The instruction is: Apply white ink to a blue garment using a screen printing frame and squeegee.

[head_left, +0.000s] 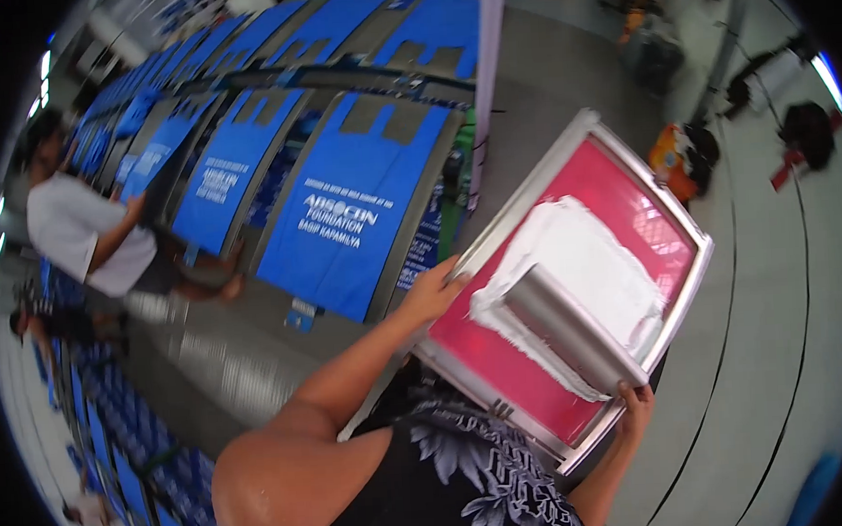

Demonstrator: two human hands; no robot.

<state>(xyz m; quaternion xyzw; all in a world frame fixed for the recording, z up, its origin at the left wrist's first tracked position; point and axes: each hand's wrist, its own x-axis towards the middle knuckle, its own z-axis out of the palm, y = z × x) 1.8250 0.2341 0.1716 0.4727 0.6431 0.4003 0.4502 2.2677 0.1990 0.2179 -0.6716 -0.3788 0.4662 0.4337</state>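
A screen-printing frame (647,183) with a metal rim and pink-red mesh is held tilted in front of my body. Thick white ink (572,245) covers much of the mesh. Across the ink lies a squeegee (569,329) with a broad metal face. My left hand (432,291) is closed on the frame's left side, thumb on top of the rim. At the lower right corner, my right hand (635,409) grips the rim, its fingers close by the squeegee's end; whether they also touch the squeegee I cannot tell.
Left of the frame, a blue bag (341,196) with white print lies flat on a grey board. Several more blue bags (237,168) sit on boards in rows beyond. A person (90,223) in a white shirt handles a bag at the left. A pale post (488,78) stands behind the frame.
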